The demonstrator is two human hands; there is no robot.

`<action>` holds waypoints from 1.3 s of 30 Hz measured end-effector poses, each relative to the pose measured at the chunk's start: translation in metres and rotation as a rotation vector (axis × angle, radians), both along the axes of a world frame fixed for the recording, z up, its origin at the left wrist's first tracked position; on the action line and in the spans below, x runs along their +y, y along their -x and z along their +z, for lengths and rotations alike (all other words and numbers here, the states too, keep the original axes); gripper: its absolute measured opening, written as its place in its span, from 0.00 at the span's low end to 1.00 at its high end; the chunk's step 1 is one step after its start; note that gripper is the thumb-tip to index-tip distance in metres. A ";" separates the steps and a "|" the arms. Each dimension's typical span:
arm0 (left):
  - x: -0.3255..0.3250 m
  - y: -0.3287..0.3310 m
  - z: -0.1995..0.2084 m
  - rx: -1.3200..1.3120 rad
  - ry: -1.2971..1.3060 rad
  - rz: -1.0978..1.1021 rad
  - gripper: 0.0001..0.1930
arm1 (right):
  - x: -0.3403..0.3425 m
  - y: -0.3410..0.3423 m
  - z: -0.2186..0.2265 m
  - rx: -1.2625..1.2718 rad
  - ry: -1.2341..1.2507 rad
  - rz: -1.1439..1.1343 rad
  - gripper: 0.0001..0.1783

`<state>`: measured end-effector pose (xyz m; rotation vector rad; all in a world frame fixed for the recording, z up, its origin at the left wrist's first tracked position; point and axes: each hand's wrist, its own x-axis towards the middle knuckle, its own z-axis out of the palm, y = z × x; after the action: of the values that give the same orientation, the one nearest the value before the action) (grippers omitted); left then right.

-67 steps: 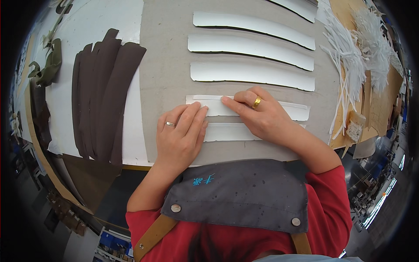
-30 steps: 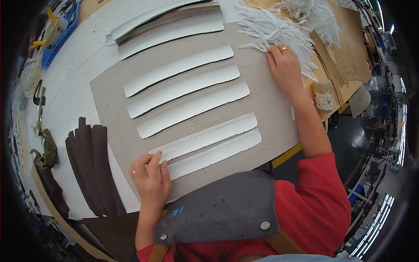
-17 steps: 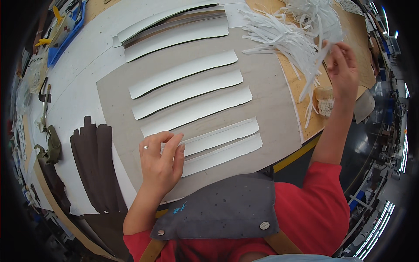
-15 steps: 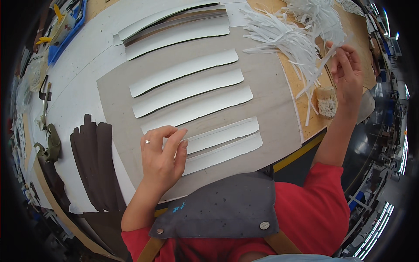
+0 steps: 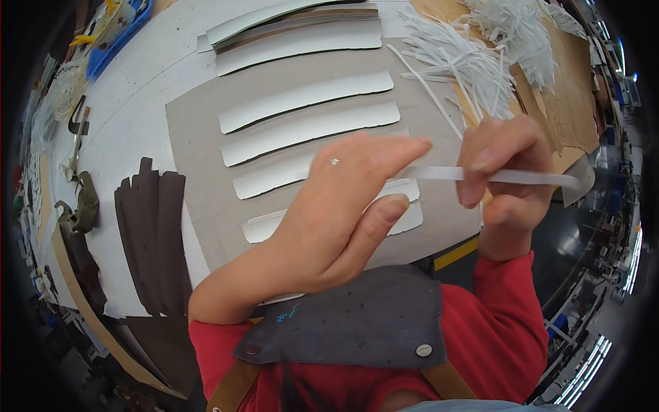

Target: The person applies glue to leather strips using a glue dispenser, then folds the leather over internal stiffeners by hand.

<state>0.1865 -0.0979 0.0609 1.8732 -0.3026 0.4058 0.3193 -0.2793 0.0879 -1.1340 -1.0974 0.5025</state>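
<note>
My right hand [image 5: 513, 147] is closed on a narrow white strip [image 5: 436, 173], which runs sideways through its fingers, with one end sticking out to the right. The strip's left end reaches the fingers of my left hand [image 5: 353, 189]; whether they touch it, I cannot tell. That left hand is stretched out, thumb apart from the fingers, above the lower white panels and partly hiding them. Several long white panels [image 5: 309, 103] lie in rows on a grey board [image 5: 195, 154]. At the board's far edge sits a stack of panels [image 5: 298, 53] with brown layers between.
Loose white strips [image 5: 456, 58] are heaped at the back right beside brown cardboard [image 5: 570, 103]. Dark brown pieces [image 5: 151, 240] lie to the left, near a crumpled olive cloth [image 5: 84, 213]. A blue tray [image 5: 117, 44] stands at the far left.
My right hand has come in from the strip heap toward the middle, bringing a white strip. My left hand has moved right and up, its fingers now straighter.
</note>
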 end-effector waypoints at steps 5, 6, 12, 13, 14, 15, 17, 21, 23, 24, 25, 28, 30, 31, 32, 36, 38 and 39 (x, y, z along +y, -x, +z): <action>0.016 0.017 -0.018 0.303 0.090 0.073 0.10 | 0.018 0.016 -0.020 -0.188 0.411 -0.223 0.16; 0.021 0.020 -0.021 0.312 0.091 0.074 0.10 | 0.019 0.015 -0.029 -0.180 0.413 -0.220 0.16; 0.040 0.035 -0.048 0.463 -0.127 0.289 0.07 | 0.033 0.015 -0.078 -0.326 0.593 -0.245 0.10; 0.044 0.035 -0.053 0.479 -0.152 0.339 0.07 | 0.035 0.015 -0.084 -0.322 0.598 -0.245 0.10; 0.046 0.037 -0.059 0.495 -0.177 0.394 0.06 | 0.037 0.017 -0.089 -0.317 0.609 -0.296 0.08; 0.048 0.038 -0.066 0.500 -0.174 0.394 0.06 | 0.039 0.018 -0.095 -0.313 0.620 -0.348 0.07; 0.050 0.038 -0.079 0.387 -0.348 0.489 0.06 | 0.042 0.021 -0.106 -0.327 0.623 -0.388 0.06; 0.050 0.035 -0.087 0.378 -0.427 0.520 0.06 | 0.044 0.023 -0.114 -0.393 0.667 -0.461 0.05; 0.049 0.033 -0.089 0.391 -0.406 0.529 0.07 | 0.045 0.024 -0.113 -0.401 0.697 -0.462 0.05; 0.048 0.033 -0.088 0.396 -0.405 0.529 0.07 | 0.045 0.023 -0.113 -0.411 0.725 -0.465 0.05; 0.048 0.033 -0.087 0.417 -0.411 0.532 0.07 | 0.045 0.023 -0.114 -0.408 0.727 -0.462 0.05; 0.048 0.031 -0.085 0.451 -0.431 0.529 0.06 | 0.045 0.022 -0.118 -0.449 0.710 -0.472 0.06; 0.049 0.031 -0.084 0.465 -0.447 0.529 0.06 | 0.045 0.022 -0.118 -0.465 0.684 -0.473 0.06; 0.048 0.030 -0.083 0.474 -0.450 0.541 0.06 | 0.045 0.022 -0.119 -0.462 0.684 -0.472 0.06; 0.048 0.030 -0.083 0.483 -0.454 0.551 0.06 | 0.045 0.022 -0.119 -0.475 0.688 -0.475 0.06; 0.047 0.029 -0.082 0.501 -0.454 0.562 0.06 | 0.045 0.022 -0.118 -0.477 0.697 -0.470 0.06; 0.045 0.028 -0.084 0.466 -0.463 0.597 0.06 | 0.045 0.022 -0.118 -0.478 0.697 -0.466 0.06; 0.044 0.027 -0.084 0.468 -0.465 0.599 0.06 | 0.045 0.022 -0.118 -0.482 0.698 -0.462 0.06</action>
<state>0.1590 -0.0540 -0.0236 2.4358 0.5378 0.2911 0.2976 -0.2348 -0.0305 -2.1430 -1.0328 0.2436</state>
